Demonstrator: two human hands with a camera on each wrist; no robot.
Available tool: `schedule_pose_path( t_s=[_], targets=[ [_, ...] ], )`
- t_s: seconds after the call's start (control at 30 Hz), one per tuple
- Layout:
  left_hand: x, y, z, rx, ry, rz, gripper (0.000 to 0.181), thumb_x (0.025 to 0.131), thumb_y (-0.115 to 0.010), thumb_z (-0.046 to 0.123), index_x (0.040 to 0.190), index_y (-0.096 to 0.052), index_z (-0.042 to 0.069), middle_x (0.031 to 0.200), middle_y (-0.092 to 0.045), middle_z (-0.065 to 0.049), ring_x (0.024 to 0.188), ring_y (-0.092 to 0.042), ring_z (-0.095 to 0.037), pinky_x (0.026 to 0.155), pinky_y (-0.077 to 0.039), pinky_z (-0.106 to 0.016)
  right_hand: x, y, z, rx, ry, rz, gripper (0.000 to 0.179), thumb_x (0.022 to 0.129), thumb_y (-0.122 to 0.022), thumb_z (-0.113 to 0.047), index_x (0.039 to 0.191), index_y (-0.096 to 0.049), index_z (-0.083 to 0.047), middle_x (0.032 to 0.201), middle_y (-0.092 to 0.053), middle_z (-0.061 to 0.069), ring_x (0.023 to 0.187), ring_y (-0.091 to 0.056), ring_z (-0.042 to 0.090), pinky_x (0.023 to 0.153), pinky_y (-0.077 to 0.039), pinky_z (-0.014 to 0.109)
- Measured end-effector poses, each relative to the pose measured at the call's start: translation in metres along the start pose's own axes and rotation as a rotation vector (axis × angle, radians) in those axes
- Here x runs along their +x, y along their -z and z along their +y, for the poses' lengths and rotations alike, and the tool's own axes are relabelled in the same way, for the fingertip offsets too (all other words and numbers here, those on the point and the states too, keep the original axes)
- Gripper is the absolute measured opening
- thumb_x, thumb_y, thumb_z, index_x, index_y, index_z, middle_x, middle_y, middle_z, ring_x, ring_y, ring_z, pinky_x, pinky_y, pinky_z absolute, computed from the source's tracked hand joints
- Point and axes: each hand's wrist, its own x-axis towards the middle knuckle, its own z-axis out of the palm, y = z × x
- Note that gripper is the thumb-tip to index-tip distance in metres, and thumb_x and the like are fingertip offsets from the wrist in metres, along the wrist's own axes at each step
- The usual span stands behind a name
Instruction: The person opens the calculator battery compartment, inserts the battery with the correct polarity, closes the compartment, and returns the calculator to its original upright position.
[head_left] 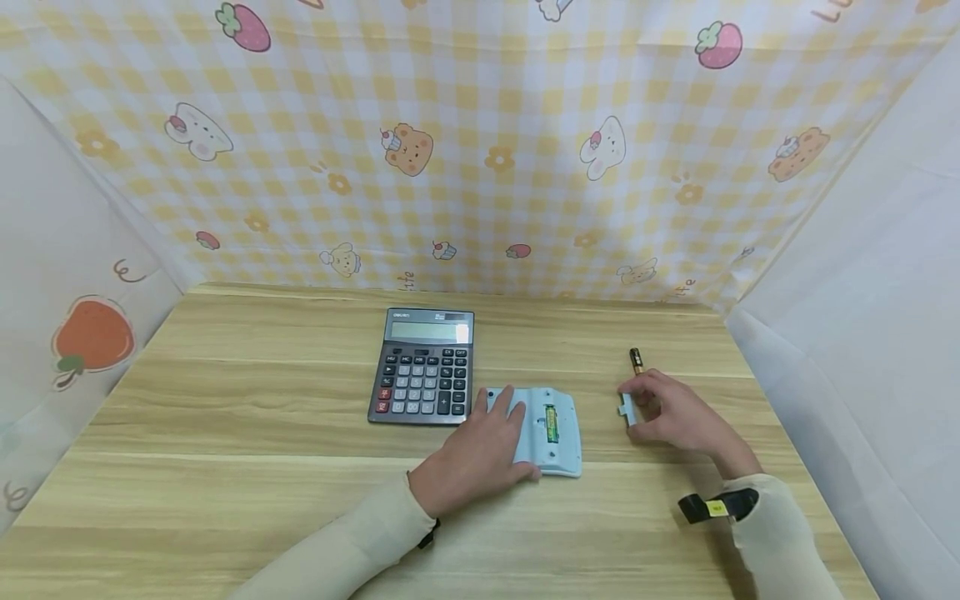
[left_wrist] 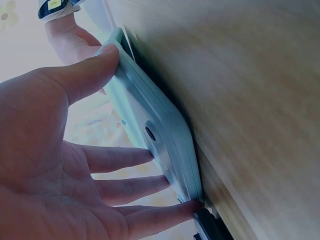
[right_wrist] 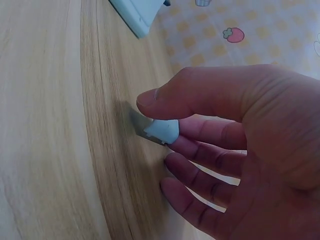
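A light blue calculator-like device (head_left: pixel 567 454) lies back side up on the table, its battery slot uncovered. One green battery (head_left: pixel 552 423) sits in that slot. My left hand (head_left: pixel 480 454) rests on the device's left part, fingers straight and spread; the left wrist view shows the thumb and fingertips touching its casing (left_wrist: pixel 167 117). To the right, my right hand (head_left: pixel 678 417) pinches a small light blue battery cover (right_wrist: pixel 164 131) between thumb and fingers, just over the tabletop. Behind that hand lies a black and gold battery (head_left: pixel 636 361), its near end partly hidden.
A dark grey desk calculator (head_left: pixel 423 367) lies face up to the left of the device, close to my left fingertips. The wooden table (head_left: pixel 225 400) ends at a yellow checked curtain (head_left: pixel 480 200) at the back, with white cloth (head_left: pixel 885 275) at the sides.
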Motion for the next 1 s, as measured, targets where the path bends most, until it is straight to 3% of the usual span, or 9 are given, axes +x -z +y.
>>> schedule_pose_path(
  t_s=[1.0],
  targets=[
    [-0.001, 0.001, 0.001, 0.015, -0.011, 0.001, 0.095, 0.095, -0.081, 0.062, 0.159, -0.054, -0.003, 0.167, -0.043, -0.028, 0.146, -0.045, -0.062, 0.11, -0.055, -0.057, 0.017, -0.017, -0.031, -0.01, 0.103, -0.045, 0.05, 0.083, -0.093, -0.017, 0.127, -0.074, -0.003, 0.121, -0.069, 0.004, 0.108, -0.064, 0.026, 0.086, -0.059, 0.039]
  ],
)
